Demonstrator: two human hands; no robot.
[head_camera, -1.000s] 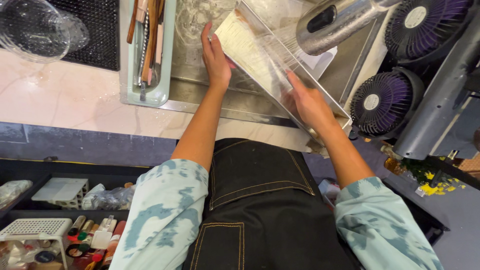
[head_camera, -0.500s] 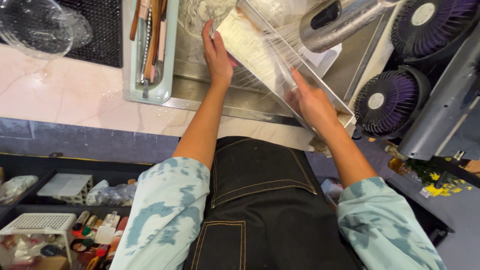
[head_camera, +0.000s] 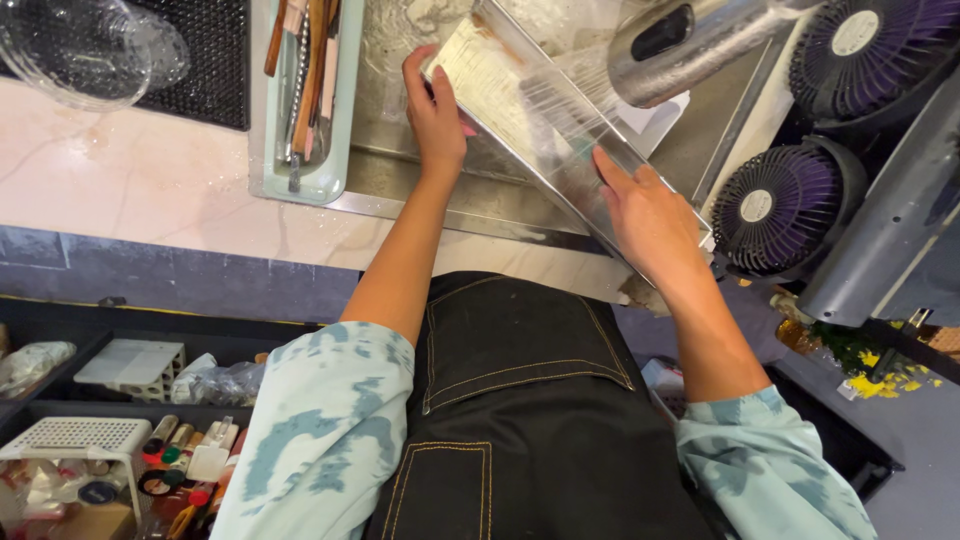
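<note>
Two hands on one steel tray (head_camera: 520, 110), tilted over the sink (head_camera: 400, 170) under the tap (head_camera: 690, 40). Left hand (head_camera: 435, 115) is curled round the far end, fingers over the rim. Right hand (head_camera: 650, 215) lies flat on the near end, thumb side against the wall; whether its fingers wrap under, I cannot tell. Tray looks stiff, thin-walled, fairly light, but wet, so likely slippery; rims may be sharp. Best hold: the short ends, as now. Room is tight: tap just above, two fans (head_camera: 770, 205) close on the right, cutlery caddy (head_camera: 305, 100) just left. Counter (head_camera: 140, 190) is nearer the body.
</note>
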